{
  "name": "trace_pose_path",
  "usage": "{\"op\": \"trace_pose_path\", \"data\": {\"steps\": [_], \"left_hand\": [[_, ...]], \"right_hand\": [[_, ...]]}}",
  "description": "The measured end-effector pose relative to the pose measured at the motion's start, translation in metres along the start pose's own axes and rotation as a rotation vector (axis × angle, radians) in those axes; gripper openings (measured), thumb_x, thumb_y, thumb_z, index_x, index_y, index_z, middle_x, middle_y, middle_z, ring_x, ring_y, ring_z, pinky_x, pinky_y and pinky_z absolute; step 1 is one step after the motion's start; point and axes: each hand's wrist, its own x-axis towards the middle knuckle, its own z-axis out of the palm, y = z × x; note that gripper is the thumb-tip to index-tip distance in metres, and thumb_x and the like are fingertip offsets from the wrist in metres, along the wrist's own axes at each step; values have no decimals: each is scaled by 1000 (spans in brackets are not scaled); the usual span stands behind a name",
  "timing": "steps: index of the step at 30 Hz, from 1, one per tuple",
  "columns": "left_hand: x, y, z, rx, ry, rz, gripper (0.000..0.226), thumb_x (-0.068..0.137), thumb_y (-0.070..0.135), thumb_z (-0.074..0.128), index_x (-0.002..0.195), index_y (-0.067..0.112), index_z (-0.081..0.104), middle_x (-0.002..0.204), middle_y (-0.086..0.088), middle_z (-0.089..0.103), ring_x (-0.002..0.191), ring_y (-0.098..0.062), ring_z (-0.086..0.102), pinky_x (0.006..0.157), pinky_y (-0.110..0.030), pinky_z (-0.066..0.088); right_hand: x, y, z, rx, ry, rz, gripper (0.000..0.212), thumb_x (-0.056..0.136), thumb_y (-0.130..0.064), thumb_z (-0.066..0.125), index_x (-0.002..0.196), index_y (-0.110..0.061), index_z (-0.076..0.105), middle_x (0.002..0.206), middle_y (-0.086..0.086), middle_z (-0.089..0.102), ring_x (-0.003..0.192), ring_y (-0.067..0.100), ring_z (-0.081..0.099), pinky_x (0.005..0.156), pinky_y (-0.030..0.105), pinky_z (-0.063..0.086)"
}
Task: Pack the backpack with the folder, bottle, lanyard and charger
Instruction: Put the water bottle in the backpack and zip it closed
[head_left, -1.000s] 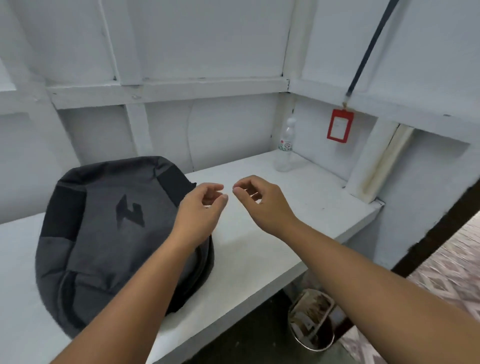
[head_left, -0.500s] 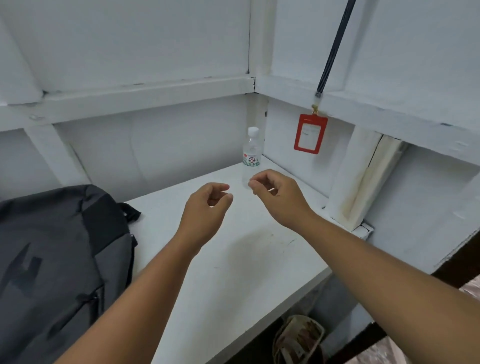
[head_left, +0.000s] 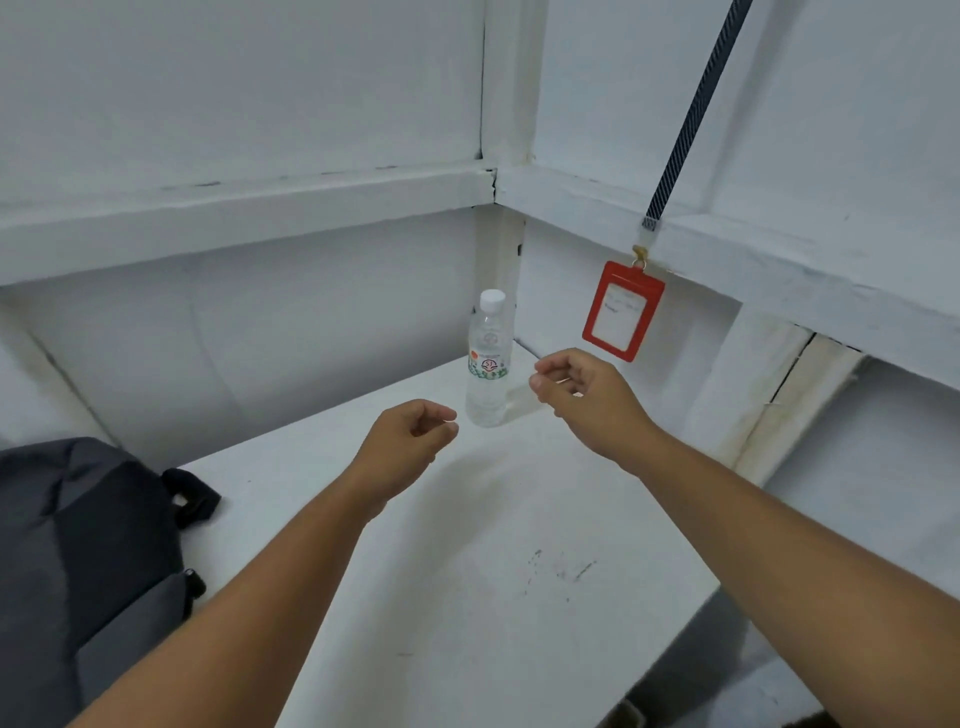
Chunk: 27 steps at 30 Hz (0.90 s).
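A clear plastic water bottle (head_left: 487, 364) with a white cap stands upright in the far corner of the white table (head_left: 467, 597). A lanyard with a dark striped strap and a red badge holder (head_left: 622, 312) hangs on the right wall above it. The dark grey backpack (head_left: 78, 561) lies at the left edge, partly out of frame. My right hand (head_left: 587, 395) hovers just right of the bottle, fingers loosely curled, holding nothing. My left hand (head_left: 410, 441) floats in front of the bottle, also loosely curled and empty. No folder or charger is in view.
White walls with horizontal ledges (head_left: 249, 213) close in the corner at the back and right. The table's front edge (head_left: 675, 649) runs diagonally at lower right, with dark floor beyond it.
The view has swung right and closer to the corner, so the backpack slid to the left edge. Both hands moved forward toward the bottle; the right hand is now beside it.
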Motion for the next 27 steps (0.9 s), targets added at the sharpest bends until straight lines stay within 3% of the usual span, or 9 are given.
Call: {"op": "trace_pose_path", "data": {"steps": [4,6,9,12,14,17,20,24,27], "left_hand": [[41,-5,4,25,5,-24,30,90,30,75,118,27,66,111,6,70,101,-12,68,77,-23,52],[61,-6,7,64,14,-31,44,87,32,78,127,28,61,119,7,65,110,-11,64,85,-27,52],[86,-7,14,94,-32,-45,66,84,34,82,142,27,51,130,5,60,121,-12,58,95,-32,50],[106,-7,23,119,-101,-33,80,82,33,84,151,27,43,142,5,56,131,-14,52,106,-36,45],[115,-7,29,118,-121,6,75,82,29,84,148,26,48,144,5,59,134,-15,52,113,-43,42],[122,-7,38,65,-111,62,55,83,25,84,134,23,62,130,5,70,122,-15,64,109,-46,48],[120,-6,42,14,-102,106,48,81,24,86,126,25,68,119,9,75,111,-5,69,106,-38,51],[106,4,36,23,-80,162,45,79,27,87,121,33,69,115,16,76,107,3,69,102,-24,48],[88,20,28,-6,-69,181,37,80,24,86,108,42,69,108,22,77,103,5,70,100,-24,50]], "right_hand": [[42,6,10,5,-5,42,36,88,-44,74,117,-28,60,116,-14,67,99,4,65,85,30,56],[63,9,21,-16,-41,51,53,84,-47,77,128,-30,53,131,-13,60,109,3,61,89,26,50],[92,10,37,-20,-89,65,76,81,-47,80,144,-30,41,147,-12,48,122,5,49,97,30,42],[110,12,49,-8,-135,47,72,83,-44,78,143,-33,41,133,-20,52,119,1,49,92,26,40],[115,15,55,-15,-154,52,57,87,-42,75,135,-37,45,115,-30,55,106,-5,55,84,19,41],[114,16,54,-20,-152,46,47,89,-41,73,127,-41,46,109,-32,56,101,-6,56,81,18,44],[110,14,42,-26,-148,28,52,89,-42,73,134,-37,47,120,-21,59,111,4,58,93,29,48],[101,-1,30,0,-155,-11,49,87,-45,73,130,-39,51,117,-25,61,107,-6,58,84,17,47],[92,-17,25,10,-153,-44,49,87,-50,72,130,-42,50,114,-30,59,103,-12,57,82,15,44]]}}
